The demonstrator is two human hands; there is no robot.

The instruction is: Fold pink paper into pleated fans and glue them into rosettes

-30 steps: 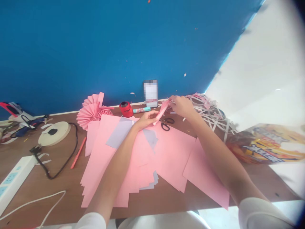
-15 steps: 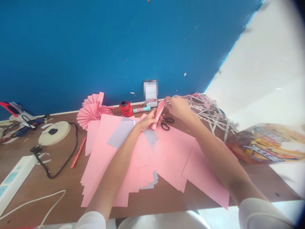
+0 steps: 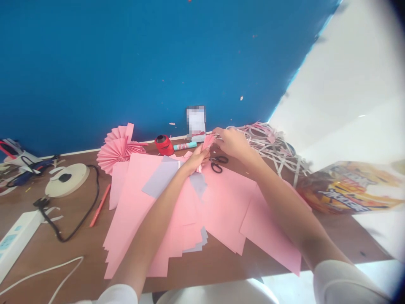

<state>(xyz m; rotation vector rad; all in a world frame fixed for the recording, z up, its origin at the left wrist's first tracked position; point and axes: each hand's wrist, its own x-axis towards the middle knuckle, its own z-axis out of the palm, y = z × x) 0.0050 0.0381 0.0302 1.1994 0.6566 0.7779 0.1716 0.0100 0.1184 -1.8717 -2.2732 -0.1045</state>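
Observation:
My left hand (image 3: 196, 159) and my right hand (image 3: 230, 142) both pinch a narrow folded strip of pink paper (image 3: 206, 145), held upright above the far part of the table. The left fingers grip its lower end, the right fingers its top. Beneath my forearms lies a fanned pile of pink paper sheets (image 3: 221, 202) with pale lilac pieces showing among them. Black-handled scissors (image 3: 217, 164) lie on the sheets just below my right hand.
A pleated pink paper fan (image 3: 117, 148) leans on the blue wall. Near it lie a red tape roll (image 3: 163, 144), a glue stick (image 3: 185, 146), a red pencil (image 3: 100, 204), a white tape ring (image 3: 65, 179), a power strip (image 3: 14, 238) and cables. Paper trimmings (image 3: 272, 141) and a colourful bag (image 3: 351, 188) are at right.
The folded strip has swung from slanting to more upright and looks shorter, as both hands drew closer together. The view shifted slightly left.

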